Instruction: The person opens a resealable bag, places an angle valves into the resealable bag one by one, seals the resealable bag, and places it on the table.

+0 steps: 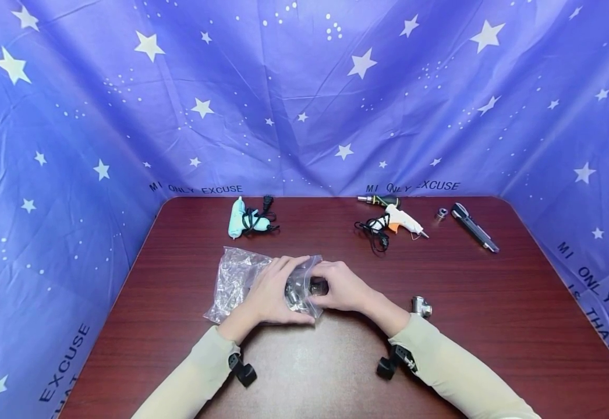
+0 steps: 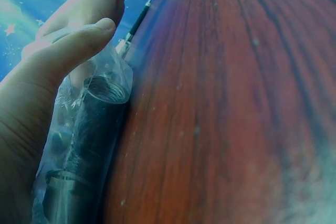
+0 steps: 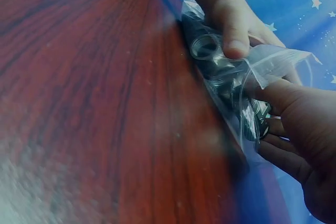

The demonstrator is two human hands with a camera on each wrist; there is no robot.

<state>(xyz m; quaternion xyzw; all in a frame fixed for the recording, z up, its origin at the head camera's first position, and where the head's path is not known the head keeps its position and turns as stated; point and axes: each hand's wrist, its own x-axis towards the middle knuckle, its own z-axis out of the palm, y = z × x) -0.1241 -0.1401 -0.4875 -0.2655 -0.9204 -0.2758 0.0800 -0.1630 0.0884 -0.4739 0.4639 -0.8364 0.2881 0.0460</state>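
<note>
A clear zip bag (image 1: 233,279) of metal pipe fittings (image 1: 293,295) lies on the table, its mouth toward the right. My left hand (image 1: 278,294) spans the bag from above and grips it, thumb along the near side. At the mouth, my right hand (image 1: 343,285) holds a dark, shiny metal fitting (image 1: 319,286) between thumb and fingers. The right wrist view shows that fitting (image 3: 261,119) at the bag's opening, partly behind the plastic. Through the bag (image 2: 123,72), a threaded pipe end (image 2: 107,90) shows below my left thumb in the left wrist view.
A metal tee fitting (image 1: 421,306) lies beside my right forearm. Along the back are a mint glue gun (image 1: 239,220), a white glue gun (image 1: 404,221) with a coiled black cord, a screwdriver (image 1: 383,201), a small metal fitting (image 1: 441,213) and a utility knife (image 1: 474,227).
</note>
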